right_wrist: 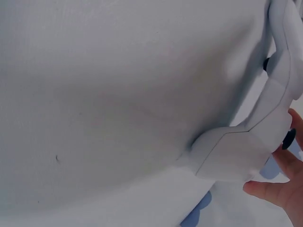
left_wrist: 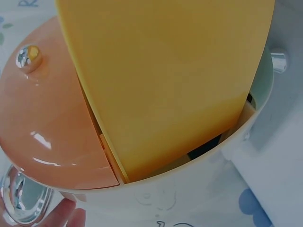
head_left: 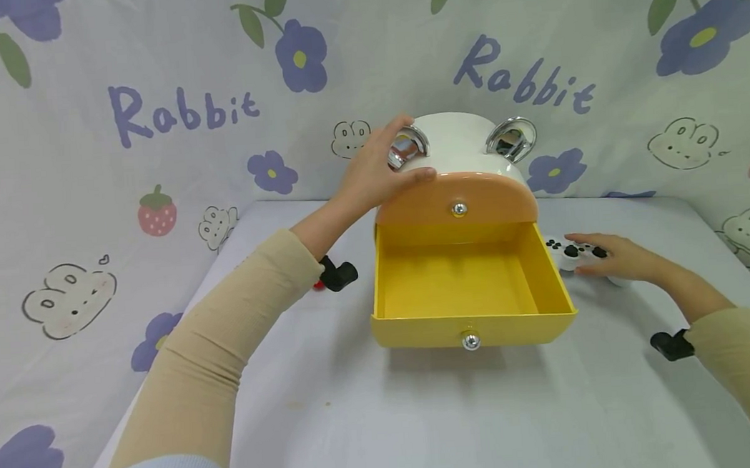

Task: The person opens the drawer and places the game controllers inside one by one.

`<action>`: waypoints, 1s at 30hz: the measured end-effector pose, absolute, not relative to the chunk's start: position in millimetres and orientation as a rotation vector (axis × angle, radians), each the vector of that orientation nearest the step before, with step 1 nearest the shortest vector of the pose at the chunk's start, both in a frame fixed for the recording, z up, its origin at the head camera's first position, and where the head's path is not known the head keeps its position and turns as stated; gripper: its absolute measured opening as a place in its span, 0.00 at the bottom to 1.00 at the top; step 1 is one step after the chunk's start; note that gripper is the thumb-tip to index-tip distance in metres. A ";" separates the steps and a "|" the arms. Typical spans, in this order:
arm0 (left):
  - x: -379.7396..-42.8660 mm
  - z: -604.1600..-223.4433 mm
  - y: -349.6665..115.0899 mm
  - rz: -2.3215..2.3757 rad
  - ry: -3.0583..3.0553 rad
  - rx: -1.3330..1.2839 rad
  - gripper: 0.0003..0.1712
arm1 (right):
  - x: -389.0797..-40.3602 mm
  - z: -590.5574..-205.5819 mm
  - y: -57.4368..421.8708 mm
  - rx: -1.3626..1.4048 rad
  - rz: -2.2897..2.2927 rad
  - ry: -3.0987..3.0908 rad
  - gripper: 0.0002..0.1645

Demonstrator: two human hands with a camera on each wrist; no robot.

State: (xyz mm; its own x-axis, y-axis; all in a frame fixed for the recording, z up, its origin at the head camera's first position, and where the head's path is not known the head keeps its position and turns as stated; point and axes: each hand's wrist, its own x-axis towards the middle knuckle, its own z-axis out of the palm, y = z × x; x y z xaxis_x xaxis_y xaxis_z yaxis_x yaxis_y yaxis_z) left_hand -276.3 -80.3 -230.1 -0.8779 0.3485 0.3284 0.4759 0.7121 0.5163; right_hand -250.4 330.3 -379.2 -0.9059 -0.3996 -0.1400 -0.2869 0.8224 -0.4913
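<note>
A small drawer box with a white rounded top (head_left: 456, 139), chrome ear-shaped loops and an orange upper front (head_left: 450, 197) stands in the middle of the table. Its yellow lower drawer (head_left: 471, 278) is pulled far out, and its inside looks bare. My left hand (head_left: 377, 166) grips the box's upper left corner around the chrome ear (head_left: 411, 146), thumb along the front edge. To the right of the box, my right hand (head_left: 621, 256) holds a white game controller (head_left: 563, 260) with black sticks between thumb and fingers. The right wrist view has the controller (right_wrist: 236, 153) from another side, fingertips at its edge.
A small red object (head_left: 318, 285) lies left of the box, mostly hidden by the left wrist's black camera mount (head_left: 339, 273). A patterned rabbit-and-flower cloth (head_left: 196, 44) hangs behind the white table (head_left: 336, 437). The drawer juts towards me between both arms.
</note>
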 end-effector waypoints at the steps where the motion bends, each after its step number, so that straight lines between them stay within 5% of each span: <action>1: -276.4 -230.1 -80.1 -0.900 -2.710 -0.663 0.46 | -250.7 -380.3 330.8 -0.537 -0.691 2.771 0.42; 30: -274.7 -229.1 -79.4 -0.894 -2.709 -0.657 0.46 | -272.7 -406.8 336.1 -0.531 -0.639 2.812 0.44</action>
State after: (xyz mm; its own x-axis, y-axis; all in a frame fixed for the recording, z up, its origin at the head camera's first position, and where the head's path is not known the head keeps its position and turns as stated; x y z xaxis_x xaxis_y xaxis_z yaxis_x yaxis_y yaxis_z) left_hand -274.7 -79.4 -229.1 -0.8775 0.3455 0.3326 0.4756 0.7161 0.5108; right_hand -272.7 336.1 -406.8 -0.9132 -0.3890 -0.1210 -0.2986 0.8412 -0.4508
